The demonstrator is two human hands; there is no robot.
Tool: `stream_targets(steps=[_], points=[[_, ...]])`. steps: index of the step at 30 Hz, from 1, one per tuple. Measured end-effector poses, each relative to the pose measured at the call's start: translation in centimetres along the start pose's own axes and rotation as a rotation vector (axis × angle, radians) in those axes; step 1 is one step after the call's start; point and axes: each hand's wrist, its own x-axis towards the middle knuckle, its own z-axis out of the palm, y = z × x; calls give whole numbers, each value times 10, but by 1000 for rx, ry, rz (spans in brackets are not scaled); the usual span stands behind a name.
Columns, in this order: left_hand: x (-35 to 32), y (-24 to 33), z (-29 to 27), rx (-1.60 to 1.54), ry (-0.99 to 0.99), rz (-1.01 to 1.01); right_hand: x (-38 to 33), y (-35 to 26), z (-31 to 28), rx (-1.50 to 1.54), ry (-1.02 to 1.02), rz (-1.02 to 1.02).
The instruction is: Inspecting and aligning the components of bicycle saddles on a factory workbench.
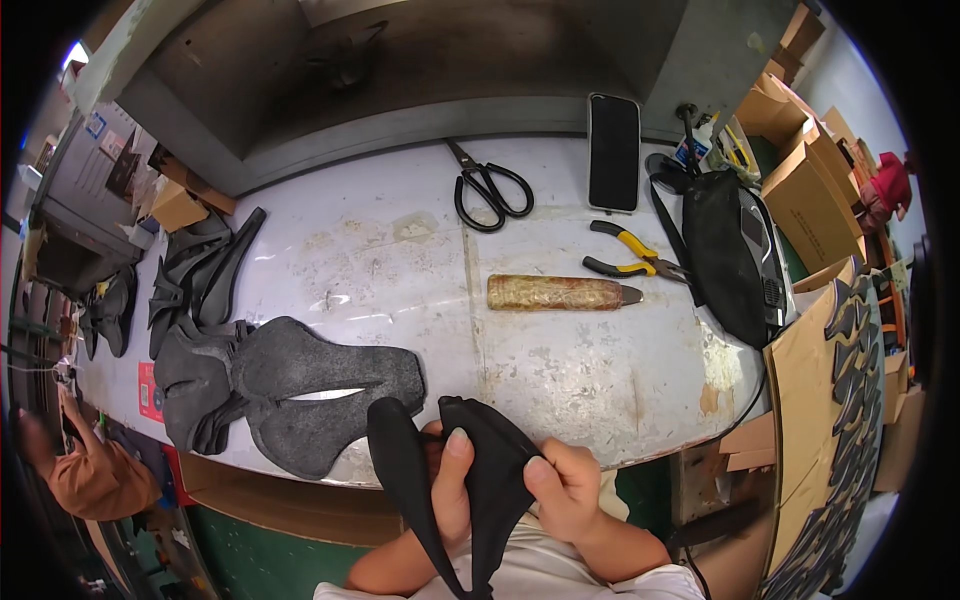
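Note:
Both my hands hold a black bicycle saddle cover (487, 462) in front of my body, just off the table's near edge. My left hand (453, 485) grips it at the middle, thumb on top and the other fingers hidden behind the material. My right hand (568, 490) pinches its right edge between thumb and bent fingers. The cover's narrow end hangs down toward my lap. Left of it lies a grey saddle pad (310, 430) with a long slot, beside a stack of similar grey pads (192, 385).
On the white table (400, 265) lie black-handled scissors (490, 190), a phone (613, 155), yellow-black pliers (640, 255), a tape-wrapped blade tool (560, 293) and a black pouch (725, 255). More dark saddle pieces (205, 265) stand at left. Cardboard (805, 410) rises at right. Another person (100, 475) is at far left.

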Motion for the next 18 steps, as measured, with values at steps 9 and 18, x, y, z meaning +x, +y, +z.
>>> stream_targets(steps=[9, 18], points=[[10, 2, -17, 174, -356, 180, -7, -16, -7, 917, 443, 673], [7, 66, -35, 785, -376, 437, 4, -8, -62, 27, -1, -118]])
